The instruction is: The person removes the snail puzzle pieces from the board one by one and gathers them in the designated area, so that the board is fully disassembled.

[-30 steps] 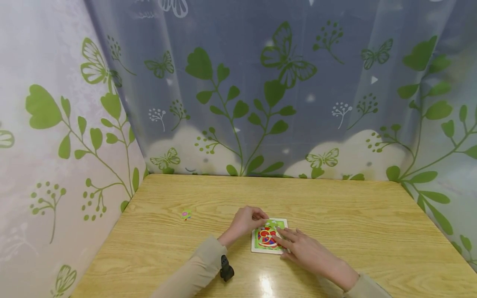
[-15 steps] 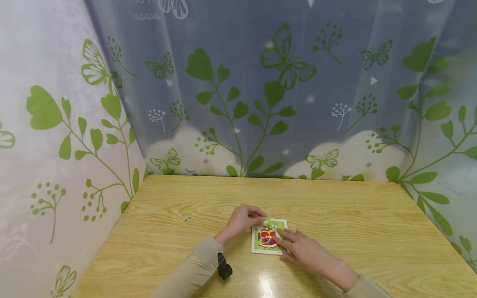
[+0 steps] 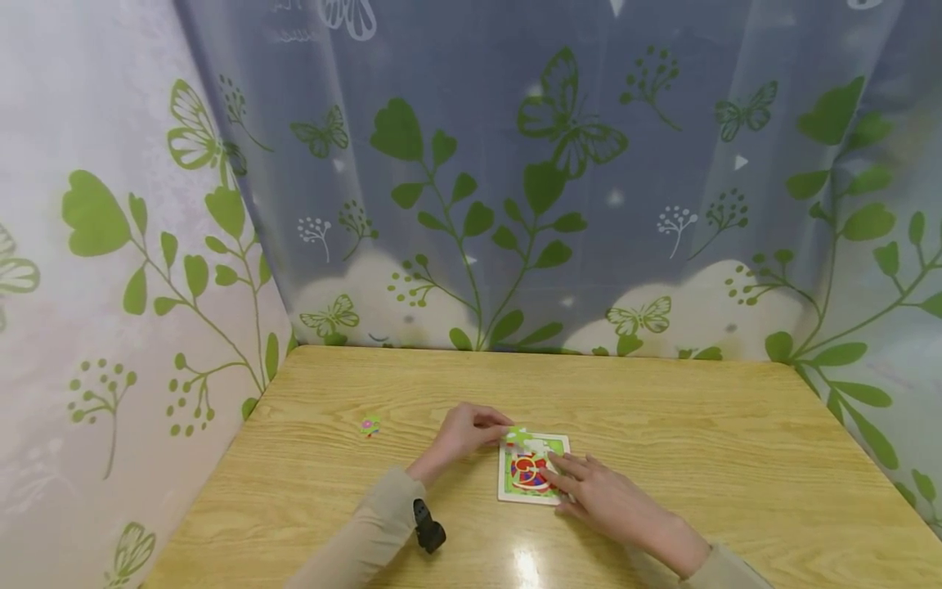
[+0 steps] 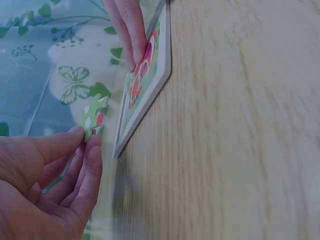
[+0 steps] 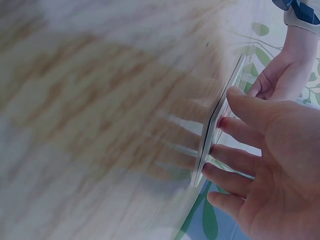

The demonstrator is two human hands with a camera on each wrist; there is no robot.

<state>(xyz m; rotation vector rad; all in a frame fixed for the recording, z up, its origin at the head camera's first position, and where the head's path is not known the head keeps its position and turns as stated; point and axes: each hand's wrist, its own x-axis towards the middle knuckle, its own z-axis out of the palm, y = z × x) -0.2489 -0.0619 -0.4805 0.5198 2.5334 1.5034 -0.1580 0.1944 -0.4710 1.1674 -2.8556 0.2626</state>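
A square jigsaw puzzle board [image 3: 504, 483] with a pale frame lies on the table, showing a red, blue and green picture. My left hand [image 3: 465, 431] pinches a green jigsaw piece [image 4: 93, 114] with white spots and a red patch between thumb and fingertips, just off the board's far left corner. In the left wrist view the piece is lifted, apart from the frame. My right hand [image 3: 607, 497] rests its outstretched fingers on the board's right side, covering part of the picture. Bare pale tray shows along the upper part of the picture.
Another small jigsaw piece [image 3: 370, 425], green with a pink spot, lies on the wooden table [image 3: 662, 409] to the left. A patterned curtain [image 3: 471, 204] stands along the table's back edge and on both sides. A black wrist camera [image 3: 428, 528] is strapped to my left sleeve.
My left hand has lifted the green piece out from the board's upper area and drawn it left, baring pale tray. My right hand stays in place on the board.
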